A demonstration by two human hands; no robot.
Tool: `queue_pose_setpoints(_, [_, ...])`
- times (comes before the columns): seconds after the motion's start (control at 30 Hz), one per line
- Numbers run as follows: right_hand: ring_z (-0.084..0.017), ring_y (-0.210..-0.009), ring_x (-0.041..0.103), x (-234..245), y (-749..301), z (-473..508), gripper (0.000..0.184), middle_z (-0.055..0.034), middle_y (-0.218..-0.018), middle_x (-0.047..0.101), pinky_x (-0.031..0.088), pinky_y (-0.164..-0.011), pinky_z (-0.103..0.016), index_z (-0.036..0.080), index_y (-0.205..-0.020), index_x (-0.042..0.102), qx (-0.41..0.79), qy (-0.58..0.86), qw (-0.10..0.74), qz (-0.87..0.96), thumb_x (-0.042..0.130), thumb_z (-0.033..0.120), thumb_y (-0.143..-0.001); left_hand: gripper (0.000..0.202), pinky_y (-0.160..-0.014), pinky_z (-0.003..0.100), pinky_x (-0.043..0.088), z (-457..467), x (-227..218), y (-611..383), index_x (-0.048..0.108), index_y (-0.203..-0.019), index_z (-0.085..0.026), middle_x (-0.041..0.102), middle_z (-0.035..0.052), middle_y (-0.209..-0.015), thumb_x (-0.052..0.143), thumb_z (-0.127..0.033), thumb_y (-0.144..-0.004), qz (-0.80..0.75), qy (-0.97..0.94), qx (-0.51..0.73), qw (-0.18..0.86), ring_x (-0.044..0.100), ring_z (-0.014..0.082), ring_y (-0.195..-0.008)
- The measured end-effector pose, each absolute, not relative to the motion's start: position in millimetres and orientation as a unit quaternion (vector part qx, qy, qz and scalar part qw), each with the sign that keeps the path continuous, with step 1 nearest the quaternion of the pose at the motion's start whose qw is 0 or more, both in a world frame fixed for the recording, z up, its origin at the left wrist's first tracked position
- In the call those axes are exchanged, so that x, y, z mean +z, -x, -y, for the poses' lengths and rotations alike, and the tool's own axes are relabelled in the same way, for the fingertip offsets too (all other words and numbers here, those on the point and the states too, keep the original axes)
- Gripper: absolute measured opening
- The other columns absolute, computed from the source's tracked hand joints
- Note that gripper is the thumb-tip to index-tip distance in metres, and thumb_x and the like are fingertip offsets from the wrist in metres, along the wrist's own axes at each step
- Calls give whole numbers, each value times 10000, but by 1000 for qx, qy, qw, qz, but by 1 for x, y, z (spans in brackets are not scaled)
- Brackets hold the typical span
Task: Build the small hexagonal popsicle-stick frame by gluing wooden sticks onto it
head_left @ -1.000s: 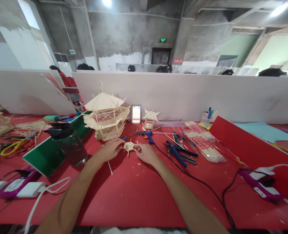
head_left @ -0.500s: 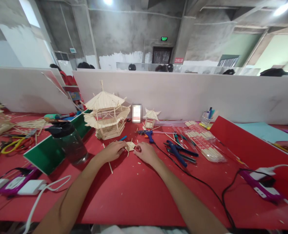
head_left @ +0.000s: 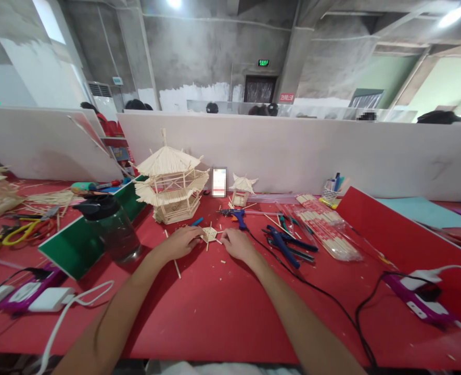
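A small hexagonal stick frame (head_left: 209, 234) lies between my hands on the red table, short sticks jutting out around its rim. My left hand (head_left: 184, 241) has its thumb and fingers closed on the left side of this frame. On the opposite side, my right hand (head_left: 237, 244) pinches at the end of a jutting stick, its fingertips partly hidden. Just beyond lies a blue glue gun (head_left: 237, 216). Behind my left hand stands a large two-tiered stick pavilion (head_left: 171, 182), and a smaller stick pavilion (head_left: 243, 188) is farther right.
Blue-handled pliers (head_left: 283, 247) and bagged sticks (head_left: 328, 234) lie to the right. A dark water bottle (head_left: 115, 229) stands beside a green board (head_left: 64, 252) on the left. The glue gun's black cable (head_left: 316, 289) runs past my right forearm. Power strips (head_left: 421, 304) sit at the sides.
My right hand has shifted slightly right, from the hexagon's edge to the stick's outer end. The frame has turned a little and moved slightly right. My left hand stays nearly in place.
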State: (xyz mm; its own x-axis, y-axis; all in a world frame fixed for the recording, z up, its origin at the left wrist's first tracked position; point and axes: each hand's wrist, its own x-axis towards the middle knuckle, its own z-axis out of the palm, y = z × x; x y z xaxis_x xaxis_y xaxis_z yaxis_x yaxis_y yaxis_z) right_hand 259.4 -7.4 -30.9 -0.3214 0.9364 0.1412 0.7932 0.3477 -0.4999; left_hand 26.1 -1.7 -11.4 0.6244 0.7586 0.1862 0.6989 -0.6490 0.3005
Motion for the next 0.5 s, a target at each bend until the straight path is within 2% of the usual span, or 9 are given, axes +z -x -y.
queue_pose_setpoints(0.13, [-163,-799,633,-27,-270,2,92,-47,-834,706,394,-701,-249,185,-831,624,202,543,221,784,552,184,-889,234,-883,333,433,2,-10,-27,650,-1052,-231,687,69,-1092,459,-190,-923,-411,-896,138,101,614,233,-1018])
queue_pose_setpoints(0.27, [-148,-677,619,-23,-279,-6,102,-13,-758,675,441,-606,-248,204,-803,543,372,467,390,701,503,229,-892,224,-873,318,440,1,-11,-26,659,-1047,-235,688,74,-1077,468,-227,-929,-409,-894,146,110,618,227,-1009])
queue_pose_setpoints(0.37, [-149,-682,622,-18,-282,-9,175,-15,-756,670,465,-582,-247,206,-775,532,466,371,515,616,609,348,-842,228,-884,334,442,0,-12,-25,656,-1062,-233,687,83,-1097,467,-253,-937,-409,-895,140,111,617,241,-1034])
queue_pose_setpoints(0.5, [-100,-634,567,-7,-286,-5,289,14,-729,632,466,-587,-214,201,-758,570,555,273,607,498,768,410,-738,241,-912,346,437,0,-13,-24,646,-1078,-229,674,90,-1144,444,-262,-952,-410,-896,133,103,609,242,-1065])
